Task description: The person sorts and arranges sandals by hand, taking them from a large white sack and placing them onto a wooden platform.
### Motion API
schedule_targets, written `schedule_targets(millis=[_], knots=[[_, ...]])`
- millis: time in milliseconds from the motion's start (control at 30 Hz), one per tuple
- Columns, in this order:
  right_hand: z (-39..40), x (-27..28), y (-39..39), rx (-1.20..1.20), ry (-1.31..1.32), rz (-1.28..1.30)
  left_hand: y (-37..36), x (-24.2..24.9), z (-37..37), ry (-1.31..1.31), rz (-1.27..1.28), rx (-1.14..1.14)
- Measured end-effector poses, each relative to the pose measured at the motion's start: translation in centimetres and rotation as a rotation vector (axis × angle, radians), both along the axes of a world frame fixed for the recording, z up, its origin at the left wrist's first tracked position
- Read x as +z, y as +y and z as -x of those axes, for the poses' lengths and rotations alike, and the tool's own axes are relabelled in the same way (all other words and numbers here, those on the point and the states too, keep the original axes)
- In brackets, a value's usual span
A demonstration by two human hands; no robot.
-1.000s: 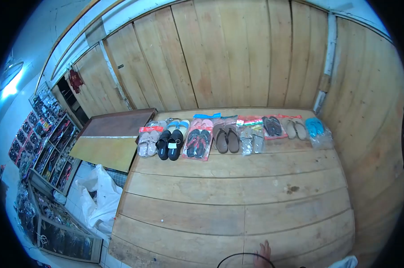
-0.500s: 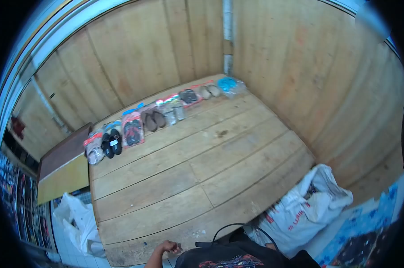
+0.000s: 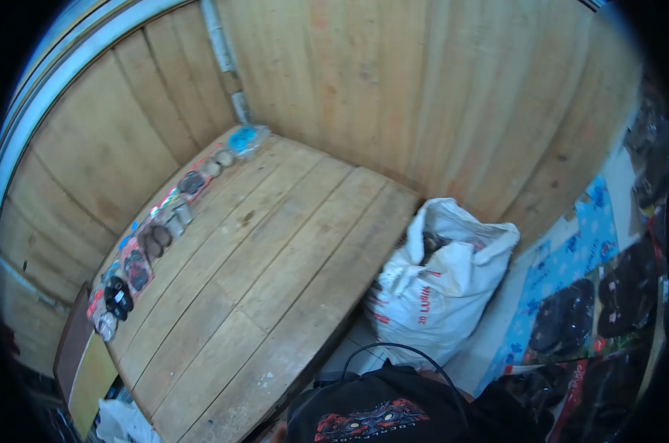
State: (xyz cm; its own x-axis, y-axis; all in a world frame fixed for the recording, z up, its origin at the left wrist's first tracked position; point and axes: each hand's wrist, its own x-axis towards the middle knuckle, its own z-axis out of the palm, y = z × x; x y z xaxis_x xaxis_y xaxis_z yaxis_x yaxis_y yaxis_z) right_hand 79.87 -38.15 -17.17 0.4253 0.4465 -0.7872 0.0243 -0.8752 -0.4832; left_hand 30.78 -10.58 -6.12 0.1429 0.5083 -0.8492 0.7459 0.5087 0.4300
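Note:
Only a sliver of skin, likely my left hand (image 3: 279, 432), shows at the bottom edge beside my black shirt; its fingers are hidden. My right hand is out of sight; a patch of skin, perhaps my arm, shows beyond the shirt on the right. Closest in front of me stands a white woven sack (image 3: 430, 295) with red print, its mouth open and dark items inside. Along the far left edge of the wooden platform (image 3: 275, 251) lies a row of footwear: black shoes (image 3: 118, 297), brown sandals (image 3: 155, 241), beige shoes (image 3: 217, 162) and a blue bagged item (image 3: 244, 139).
Wooden panel walls (image 3: 334, 81) close off the back and right. Packaged dark sandals (image 3: 563, 317) are on the right, near a blue patterned sheet (image 3: 541, 273). A white bag (image 3: 124, 421) lies at the lower left. A black cable (image 3: 393, 345) loops in front of my shirt.
My view has turned right, so the platform and footwear row shift left. The sack now shows more fully, and packaged sandals have appeared on the right. My left hand has almost left the view.

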Motion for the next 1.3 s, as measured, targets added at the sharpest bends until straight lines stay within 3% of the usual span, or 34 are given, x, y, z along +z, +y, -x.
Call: schedule_targets(millis=[133, 200, 333, 400, 467, 533, 633, 767, 900, 933, 1000, 1067, 1133, 1233, 1300], knots=[[-4.7, -0.4, -4.2, -0.146, -0.021, -0.021, -3.3, -1.9, -6.5, 0.019, -0.072, -0.159], [-6.5, -1.9, -6.0, -0.443, -0.003, -0.135, -3.7, -2.4, -9.6, 0.018, -0.106, -0.215], [-9.0, -0.3, -7.6, -0.514, -0.039, -0.111, -2.5, -2.9, -13.9, -0.005, -0.186, -0.283], [-10.0, -0.6, -7.7, -0.389, -0.299, -0.179, -0.4, -3.4, -15.2, -0.026, -0.243, -0.325], [-11.2, 3.2, -5.9, -0.507, -0.228, -0.238, 2.7, -4.5, -16.2, -0.086, -0.300, -0.377], [-13.2, 4.9, -4.5, -0.220, -0.628, -0.410, 6.2, -4.3, -18.1, -0.156, -0.287, -0.418], [-16.6, 12.0, 0.3, -0.420, -0.641, -0.550, 9.6, 0.9, -24.7, -0.242, -0.121, -0.380], [-23.5, 17.5, 6.3, -0.420, -0.915, -0.674, 13.3, 2.1, -32.7, -0.392, -0.186, -0.451], [-29.5, 22.9, 11.5, -0.344, -1.128, -0.671, 17.7, 1.9, -42.4, -0.430, -0.218, -0.744], [-31.1, 22.9, 12.7, -0.354, -1.126, -0.660, 18.6, 2.6, -45.4, -0.457, -0.226, -0.814], [-33.9, 22.1, 14.7, -0.355, -1.134, -0.592, 20.0, 4.8, -52.2, -0.474, -0.568, -1.050], [-36.9, 20.4, 16.0, -0.371, -1.104, -0.561, 21.0, 5.9, -59.1, -0.545, -0.651, -0.994], [-39.7, 18.3, 16.8, -0.519, -1.086, -0.494, 22.8, 3.5, -65.1, -0.525, -0.998, -1.090], [-43.4, 14.8, 16.7, -0.649, -1.063, -0.326, 23.2, 2.7, -73.2, -0.368, -0.870, -1.027], [-45.6, 13.1, 16.0, -0.740, -0.992, -0.162, 22.6, 1.4, -77.0, -0.155, -1.159, -0.972]])
